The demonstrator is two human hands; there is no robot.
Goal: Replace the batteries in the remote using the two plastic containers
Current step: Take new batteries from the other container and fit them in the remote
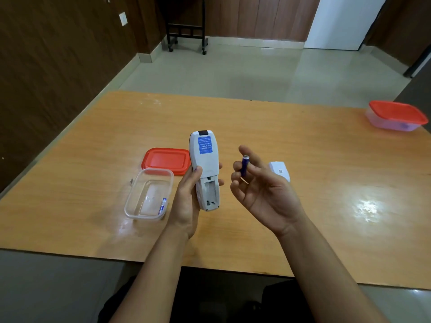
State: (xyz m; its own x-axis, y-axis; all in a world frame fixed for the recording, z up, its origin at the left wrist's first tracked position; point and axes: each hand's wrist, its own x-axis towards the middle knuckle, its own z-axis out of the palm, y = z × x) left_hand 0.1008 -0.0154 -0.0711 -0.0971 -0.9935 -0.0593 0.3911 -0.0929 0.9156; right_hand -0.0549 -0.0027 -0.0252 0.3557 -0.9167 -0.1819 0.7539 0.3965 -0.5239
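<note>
Head view: remote (205,169) is gripped back-up by left hand (186,197), bay uncovered. At its 3 o'clock, blue battery (244,165) is pinched in right hand (263,190). At 9 o'clock, open container (155,170) is noted; lidded container (396,116) at 2 o'clock.

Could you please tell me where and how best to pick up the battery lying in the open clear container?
Probably from straight above, through the open top of the container, pinching the battery at its two ends: it lies flat, close along the right wall, leaving little finger room beside it.
</note>
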